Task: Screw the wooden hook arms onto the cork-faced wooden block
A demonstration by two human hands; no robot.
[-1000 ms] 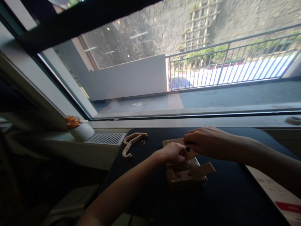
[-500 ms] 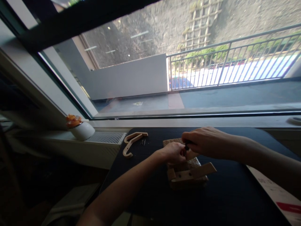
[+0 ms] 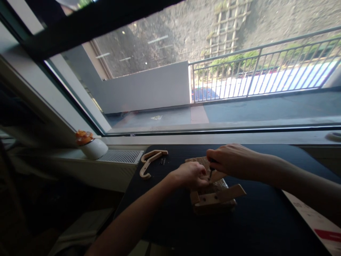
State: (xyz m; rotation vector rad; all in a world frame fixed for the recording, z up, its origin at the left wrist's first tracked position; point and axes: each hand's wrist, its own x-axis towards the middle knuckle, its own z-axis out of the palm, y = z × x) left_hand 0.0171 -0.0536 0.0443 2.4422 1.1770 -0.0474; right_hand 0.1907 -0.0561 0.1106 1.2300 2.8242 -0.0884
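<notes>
My right hand (image 3: 230, 160) is closed around a dark screwdriver (image 3: 211, 172), its handle mostly hidden in the fist. The thin shaft points down at a pale wooden hook (image 3: 217, 176). My left hand (image 3: 192, 175) grips this hook beside the screwdriver's tip, fingers bent against the wood. Beneath lies a brown block in shiny clear wrapping (image 3: 195, 160). A second wooden hook (image 3: 230, 193), with two dark screw spots, lies across the block's near end.
On the black table (image 3: 255, 220), two more wooden hooks (image 3: 145, 167) lie at the far left beside several small screws (image 3: 162, 161). A white pot with orange flowers (image 3: 94, 148) stands on the ledge. A printed carton (image 3: 306, 213) is at the right, and a window runs behind the table.
My left fingers have drawn back slightly and lower from the screwdriver, so more of its shaft and tip now shows. My right hand has barely moved.
</notes>
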